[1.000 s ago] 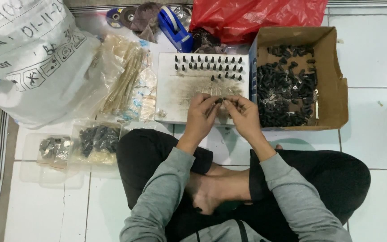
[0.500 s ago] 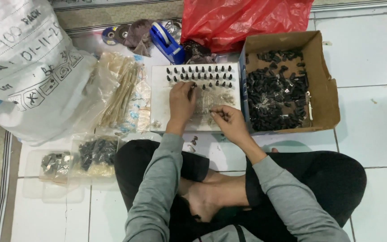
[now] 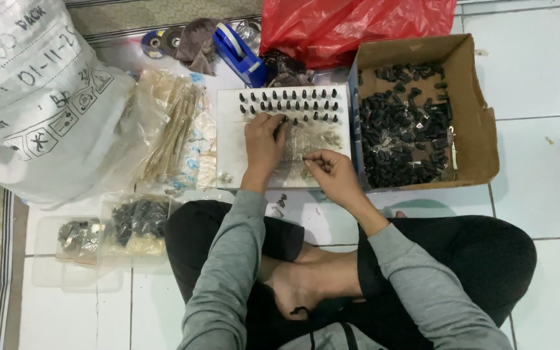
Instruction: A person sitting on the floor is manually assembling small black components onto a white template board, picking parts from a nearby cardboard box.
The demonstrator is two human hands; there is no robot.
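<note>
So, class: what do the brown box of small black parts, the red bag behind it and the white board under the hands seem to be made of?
Brown box: matte corrugated cardboard, judging by its folded flaps and raw edges.
Red bag: thin glossy plastic film; it crinkles and shows highlights.
White board: probably foam or plastic, smudged and matte; hard to tell.
Small black parts: likely dull plastic or rubber.

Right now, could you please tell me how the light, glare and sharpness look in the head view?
Head view: light is even and soft, with only faint shadows under the cardboard box; the red plastic bag and the floor tiles show mild glare; the left hand and right hand over the white board are fairly sharp, though the small black pieces lack fine detail.
</note>
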